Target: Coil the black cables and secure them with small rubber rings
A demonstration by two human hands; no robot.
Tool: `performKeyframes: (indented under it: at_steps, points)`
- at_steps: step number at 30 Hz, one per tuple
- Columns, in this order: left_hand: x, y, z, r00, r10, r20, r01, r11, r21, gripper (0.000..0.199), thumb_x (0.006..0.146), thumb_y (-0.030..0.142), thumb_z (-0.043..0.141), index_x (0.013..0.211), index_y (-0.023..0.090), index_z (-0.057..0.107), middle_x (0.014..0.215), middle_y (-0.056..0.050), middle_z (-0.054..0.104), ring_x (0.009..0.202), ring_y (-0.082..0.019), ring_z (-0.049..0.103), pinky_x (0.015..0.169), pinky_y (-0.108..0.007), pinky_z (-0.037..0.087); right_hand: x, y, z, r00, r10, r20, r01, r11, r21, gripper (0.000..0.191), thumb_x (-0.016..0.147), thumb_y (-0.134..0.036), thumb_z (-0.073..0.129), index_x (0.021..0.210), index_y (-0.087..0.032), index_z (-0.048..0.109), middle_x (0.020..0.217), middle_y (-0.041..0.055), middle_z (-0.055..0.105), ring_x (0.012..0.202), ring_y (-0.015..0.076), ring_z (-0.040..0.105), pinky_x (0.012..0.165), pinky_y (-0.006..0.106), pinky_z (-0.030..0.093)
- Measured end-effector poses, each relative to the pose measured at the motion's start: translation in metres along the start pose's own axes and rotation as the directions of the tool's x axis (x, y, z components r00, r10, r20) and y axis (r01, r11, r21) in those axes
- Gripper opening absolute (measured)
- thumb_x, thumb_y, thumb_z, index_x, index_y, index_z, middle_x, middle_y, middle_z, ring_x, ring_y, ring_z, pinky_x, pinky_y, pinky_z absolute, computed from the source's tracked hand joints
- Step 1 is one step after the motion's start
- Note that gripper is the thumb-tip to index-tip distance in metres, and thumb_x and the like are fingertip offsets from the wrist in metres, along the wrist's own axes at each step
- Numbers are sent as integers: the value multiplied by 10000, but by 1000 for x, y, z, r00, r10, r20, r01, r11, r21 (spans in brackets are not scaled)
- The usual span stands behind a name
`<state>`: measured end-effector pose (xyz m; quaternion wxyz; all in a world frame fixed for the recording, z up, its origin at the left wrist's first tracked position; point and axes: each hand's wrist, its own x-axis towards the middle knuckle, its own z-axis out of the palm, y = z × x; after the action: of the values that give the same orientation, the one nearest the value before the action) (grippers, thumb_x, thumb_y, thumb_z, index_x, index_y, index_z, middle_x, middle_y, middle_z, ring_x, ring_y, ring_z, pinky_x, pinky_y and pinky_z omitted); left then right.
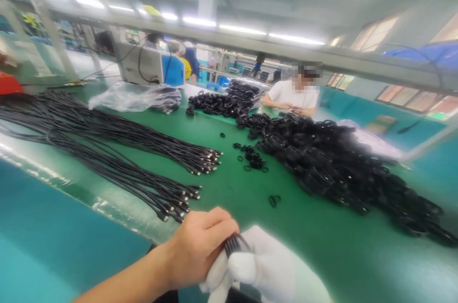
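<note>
Black cable coil [232,245], strands running near to far.
Our bare left hand [202,241] clasps its left side; our gloved right hand [266,262] grips its right, fingers closed.

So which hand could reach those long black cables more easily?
Probably the bare left hand: it's nearer the long, black, metal-tipped cables than the white-gloved right hand. Both hold bent black cable, though.

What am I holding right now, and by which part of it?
A bundle of black cable, gripped around its side-by-side strands by your bare left hand and gloved right hand. Whether its ends are gripped too is hidden.
</note>
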<state>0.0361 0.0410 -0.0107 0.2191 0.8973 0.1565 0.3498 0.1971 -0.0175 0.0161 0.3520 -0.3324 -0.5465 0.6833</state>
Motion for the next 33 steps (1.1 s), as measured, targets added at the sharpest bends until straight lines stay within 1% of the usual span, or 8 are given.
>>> performKeyframes:
  at_steps: [4,7,9,11,16,20,25,33]
  points:
    - [-2,-3,-3,999,-10,-44,10,1000,-15,220,847,76,379,953,159,553,850,-60,576,745,-132,548,656,-215,449,-20,-18,9,931,3,-364,-85,974,-210,433,854,-500,478,810,-120,680,765,91,658,697,180,587,695,309,478]
    - [2,-3,-8,993,-119,-12,119,993,-16,231,848,74,384,956,158,570,869,-53,564,775,-130,550,699,-216,453,-33,-23,-5,853,-18,-521,-195,916,-350,460,841,-516,488,1195,-234,570,1079,105,627,864,239,608,790,379,478]
    - [5,-3,-10,983,-182,26,183,983,-12,243,842,69,394,959,162,586,878,-45,557,780,-127,551,714,-215,453,-30,-20,-17,896,-5,-444,-223,859,-460,603,801,-506,557,1346,-290,417,1298,102,507,1113,293,519,931,433,414]
    - [8,-2,-10,973,-228,40,229,973,-14,253,829,59,413,959,172,598,876,-32,555,779,-124,548,715,-213,447,-19,-13,-25,950,24,-312,-188,841,-508,662,765,-468,624,1356,-274,397,1323,107,481,1167,305,471,973,465,381]
    - [14,-3,-9,955,-295,36,296,953,-59,253,842,71,435,958,195,624,864,-12,560,776,-113,545,718,-206,433,17,1,-27,992,120,-36,-122,990,-64,544,700,-310,715,1187,-180,510,1002,77,626,797,215,636,679,374,541]
    - [17,-4,-7,922,-388,16,388,917,-99,267,844,86,422,916,208,648,874,-14,574,816,-128,557,757,-230,443,26,6,-27,984,169,-57,-163,982,99,458,658,-211,729,1076,-136,556,789,51,652,661,201,662,609,338,549]
    - [21,-10,-3,784,-609,117,597,690,-410,367,775,108,454,1106,231,553,790,24,570,615,-102,586,591,-216,487,27,11,-41,981,192,-9,-187,963,192,327,659,-196,696,960,-94,619,761,79,646,704,239,677,619,354,562]
    - [34,-19,6,645,-726,237,749,540,-385,320,708,132,507,1021,186,537,608,47,574,458,-107,565,435,-193,438,34,24,-47,995,94,-31,-84,967,242,193,711,-203,673,868,-95,641,776,54,610,737,153,607,668,309,541]
